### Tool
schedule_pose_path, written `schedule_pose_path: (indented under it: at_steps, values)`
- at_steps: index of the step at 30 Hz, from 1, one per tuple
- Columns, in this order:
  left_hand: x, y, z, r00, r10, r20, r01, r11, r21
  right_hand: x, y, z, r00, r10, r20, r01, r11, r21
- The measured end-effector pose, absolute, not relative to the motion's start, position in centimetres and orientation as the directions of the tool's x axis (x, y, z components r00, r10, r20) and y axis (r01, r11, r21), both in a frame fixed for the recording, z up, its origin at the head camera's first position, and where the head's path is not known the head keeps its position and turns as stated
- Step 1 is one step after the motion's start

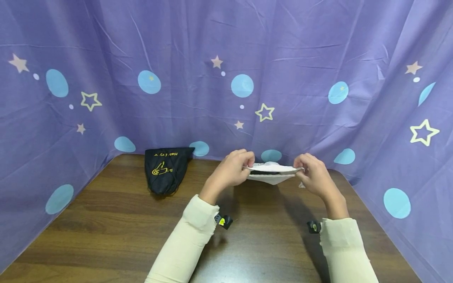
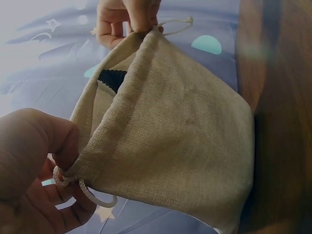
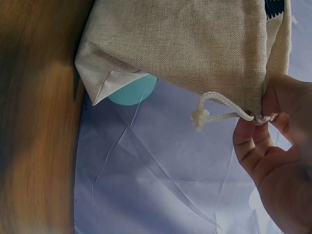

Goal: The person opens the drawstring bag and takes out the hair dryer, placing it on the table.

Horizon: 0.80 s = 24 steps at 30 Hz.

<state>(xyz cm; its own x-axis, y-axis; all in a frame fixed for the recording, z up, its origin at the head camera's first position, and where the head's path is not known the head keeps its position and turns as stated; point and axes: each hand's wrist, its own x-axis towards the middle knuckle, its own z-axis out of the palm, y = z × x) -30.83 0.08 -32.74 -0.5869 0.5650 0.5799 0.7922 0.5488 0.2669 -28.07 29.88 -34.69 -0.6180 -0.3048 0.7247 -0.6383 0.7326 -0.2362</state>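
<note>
A light beige cloth drawstring bag (image 2: 180,131) stands at the back of the table, its mouth spread part way. My left hand (image 1: 231,169) pinches one corner of the bag's mouth, where a looped cord (image 2: 100,199) comes out. At the opposite corner my right hand (image 1: 313,173) pinches the cloth between thumb and fingers, beside a knotted white cord (image 3: 219,97). Inside the opening shows a dark item with a ridged edge (image 2: 112,78); most of it is hidden by the cloth.
A black drawstring pouch (image 1: 168,169) with yellow print lies at the back left of the wooden table (image 1: 106,220). Purple curtains (image 1: 198,98) with stars and blue dots hang behind and along both sides.
</note>
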Motion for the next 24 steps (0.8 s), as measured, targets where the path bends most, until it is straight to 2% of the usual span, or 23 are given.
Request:
schedule_pose_path:
  at_steps: [8, 18, 24]
  values:
    - [-30.2, 0.2, -33.2, -0.559, 0.604, 0.569, 0.812, 0.537, 0.228, -27.5, 30.0, -34.7, -0.618, -0.344, 0.707, -0.648, 0.732, -0.210]
    - [-29.3, 0.3, -33.8, -0.539, 0.651, 0.534, 0.825, 0.537, 0.176, -27.1, 30.3, -35.2, -0.548, -0.489, 0.678, -0.728, 0.679, -0.099]
    - [-28.7, 0.4, -34.2, -0.529, 0.692, 0.492, 0.827, 0.550, 0.116, -26.5, 30.1, -35.4, -0.537, -0.551, 0.638, -0.742, 0.669, -0.047]
